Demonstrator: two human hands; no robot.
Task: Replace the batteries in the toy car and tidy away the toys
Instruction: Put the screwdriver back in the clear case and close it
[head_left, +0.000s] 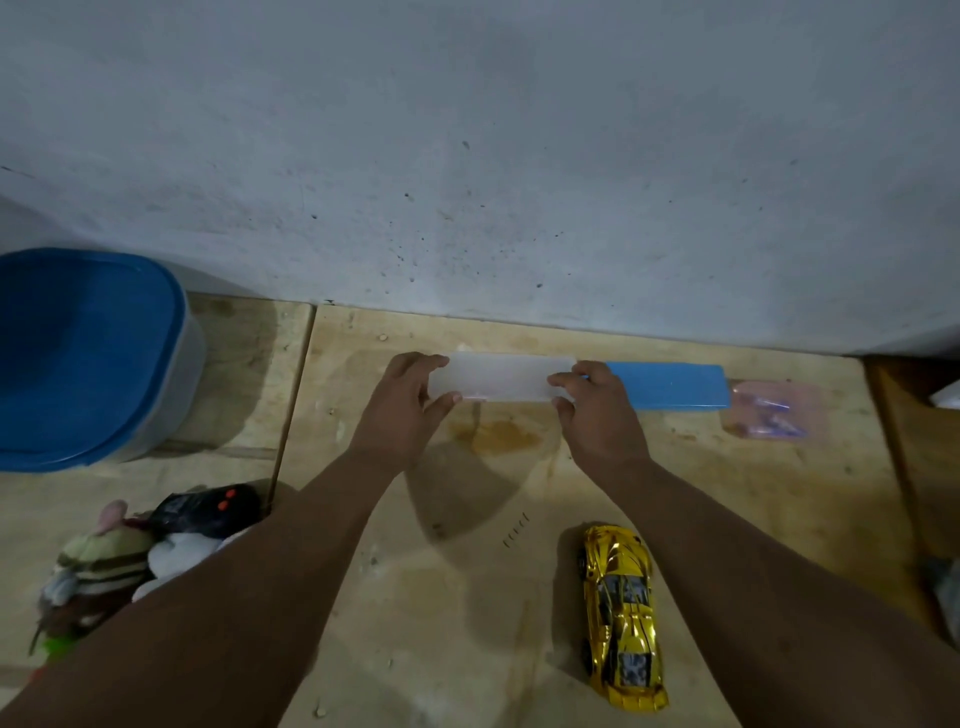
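Observation:
A long translucent white plastic box (501, 378) lies on the wooden surface close to the wall. My left hand (408, 402) grips its left end and my right hand (597, 410) grips its right end. Just right of the box lies a flat blue lid (670, 386). A shiny gold toy car (621, 613) rests on its wheels at the lower right, apart from both hands. At the lower left a black remote control (208, 506) with orange buttons lies beside a pile of soft toys (98, 566). Several small dark screws (516, 530) lie between my arms.
A large tub with a blue lid (83, 353) stands at the far left against the wall. A small clear plastic bag (774, 410) with small items lies right of the flat blue lid. The grey wall (467, 156) closes off the back. The board's edge drops at the right.

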